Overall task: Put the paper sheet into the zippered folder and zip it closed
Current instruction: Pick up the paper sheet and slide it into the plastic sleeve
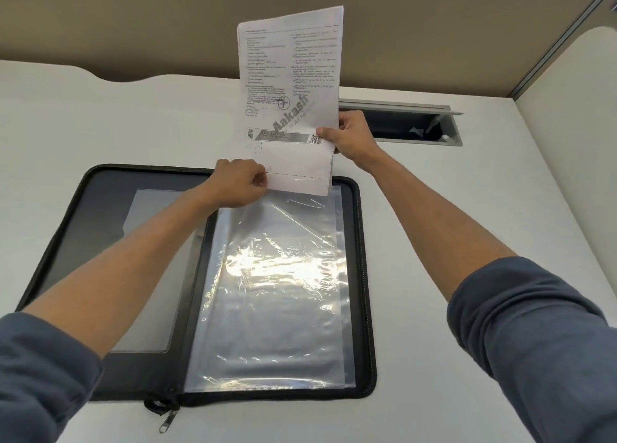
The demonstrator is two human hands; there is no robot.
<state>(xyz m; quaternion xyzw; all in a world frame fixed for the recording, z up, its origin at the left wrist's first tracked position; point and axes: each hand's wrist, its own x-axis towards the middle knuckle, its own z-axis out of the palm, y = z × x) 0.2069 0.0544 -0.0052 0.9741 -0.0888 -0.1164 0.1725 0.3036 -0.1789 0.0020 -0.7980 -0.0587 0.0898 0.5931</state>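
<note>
The folder lies open on the white surface, its clear sleeves on the right half. Above the sleeves' far edge, the paper sheet stands upright. The right hand grips its right edge; the left hand pinches its lower left corner with closed fingers. The zipper pull rests at the near edge.

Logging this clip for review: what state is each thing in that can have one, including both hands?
Zippered folder: unzipped, lying open flat on the desk.
Zipper pull: at the near edge, hanging loose.
Plastic sleeve: flat, no sheet inside yet.
Paper sheet: held upright at the sleeve's far edge.
Left hand: pinching the sheet's lower corner.
Right hand: gripping the sheet's right edge.
Desk cable hatch: lid open.
</note>
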